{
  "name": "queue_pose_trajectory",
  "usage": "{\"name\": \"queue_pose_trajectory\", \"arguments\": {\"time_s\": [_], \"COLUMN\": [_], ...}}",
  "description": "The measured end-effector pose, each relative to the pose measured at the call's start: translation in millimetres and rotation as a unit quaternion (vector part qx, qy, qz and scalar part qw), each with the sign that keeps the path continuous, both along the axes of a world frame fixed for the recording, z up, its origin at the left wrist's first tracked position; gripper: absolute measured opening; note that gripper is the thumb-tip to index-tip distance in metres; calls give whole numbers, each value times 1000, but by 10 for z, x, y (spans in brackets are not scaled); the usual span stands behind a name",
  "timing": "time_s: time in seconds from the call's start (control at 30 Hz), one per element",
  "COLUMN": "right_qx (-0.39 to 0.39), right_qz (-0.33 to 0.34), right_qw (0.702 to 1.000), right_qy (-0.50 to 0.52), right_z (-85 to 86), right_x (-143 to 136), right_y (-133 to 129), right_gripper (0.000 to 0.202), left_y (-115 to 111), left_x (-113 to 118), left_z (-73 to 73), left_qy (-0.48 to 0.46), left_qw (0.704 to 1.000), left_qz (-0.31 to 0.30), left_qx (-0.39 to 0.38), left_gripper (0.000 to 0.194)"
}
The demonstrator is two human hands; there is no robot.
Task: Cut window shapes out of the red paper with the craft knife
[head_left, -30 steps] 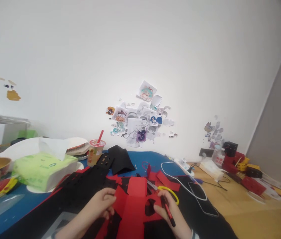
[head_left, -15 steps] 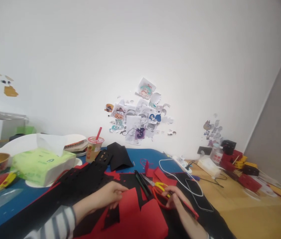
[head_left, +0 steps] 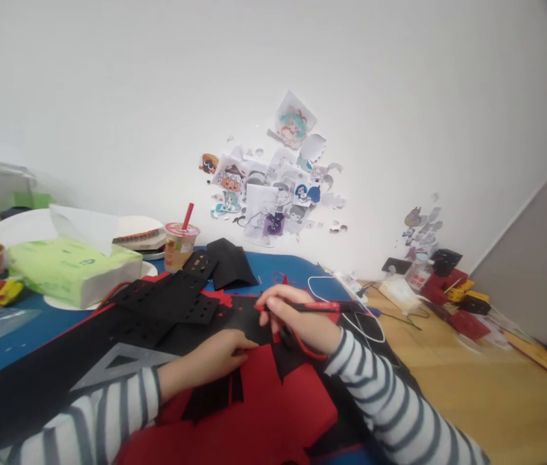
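My left hand [head_left: 222,355] has its fingers closed on the upper edge of a cut red paper sheet [head_left: 254,413]. Above that sheet, my right hand [head_left: 292,313] grips a slim red-and-black pen [head_left: 321,307], held nearly level with its tip to the left. Part of an orange-red scissors handle [head_left: 310,352] shows under the right hand; the rest of the scissors is hidden. A clear triangle ruler [head_left: 103,366] lies beside my left forearm. Black sheets punched with holes [head_left: 166,303] lie beyond the left hand, near small red paper scraps [head_left: 219,296].
A green tissue pack [head_left: 74,265] and a drink cup [head_left: 179,248] with a red straw stand at the back left. Folded black paper [head_left: 231,265] lies by the cup. A phone [head_left: 374,329] and white cable [head_left: 314,284] are at the right. Paper drawings [head_left: 273,184] cover the wall.
My right hand has moved left from beside the scissors to above the red paper, turning the pen tip leftward. The view has tilted down, and the triangle ruler now shows.
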State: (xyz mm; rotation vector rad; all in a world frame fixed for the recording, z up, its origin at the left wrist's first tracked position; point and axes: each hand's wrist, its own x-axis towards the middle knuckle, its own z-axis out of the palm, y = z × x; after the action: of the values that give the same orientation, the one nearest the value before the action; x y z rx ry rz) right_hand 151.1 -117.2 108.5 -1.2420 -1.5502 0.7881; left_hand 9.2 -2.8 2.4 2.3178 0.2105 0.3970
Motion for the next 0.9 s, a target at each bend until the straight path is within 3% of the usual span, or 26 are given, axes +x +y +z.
{"name": "queue_pose_trajectory", "arguments": {"time_s": [0.1,0.17,0.3,0.4,0.5,0.7,0.8,0.9], "right_qx": [-14,-11,-26,-38,-52,-95,-107,-116], "right_qz": [36,44,35,26,19,56,33,-11], "right_qw": [999,999,992,989,987,987,988,991], "right_qy": [-12,21,120,139,152,118,103,70], "right_z": [97,49,-355,-735,-985,-1145,-1196,-1231], "right_x": [-237,-339,-287,-89,108,286,278,246], "right_y": [254,428,654,628,486,293,294,292], "right_gripper": [15,13,29,39,38,44,50,44], "left_y": [9,15,27,31,24,-27,-68,-89], "left_x": [16,18,-2,-6,6,23,9,-23], "left_z": [-9,-17,-45,-72,-89,-94,-103,-114], "left_qy": [-1,-1,2,6,11,41,52,49], "left_qw": [1000,1000,1000,1000,999,993,989,988], "left_qz": [-4,-5,8,25,44,107,129,141], "left_qx": [-4,-7,-6,4,17,38,41,40], "left_gripper": [26,26,25,25,25,23,18,20]}}
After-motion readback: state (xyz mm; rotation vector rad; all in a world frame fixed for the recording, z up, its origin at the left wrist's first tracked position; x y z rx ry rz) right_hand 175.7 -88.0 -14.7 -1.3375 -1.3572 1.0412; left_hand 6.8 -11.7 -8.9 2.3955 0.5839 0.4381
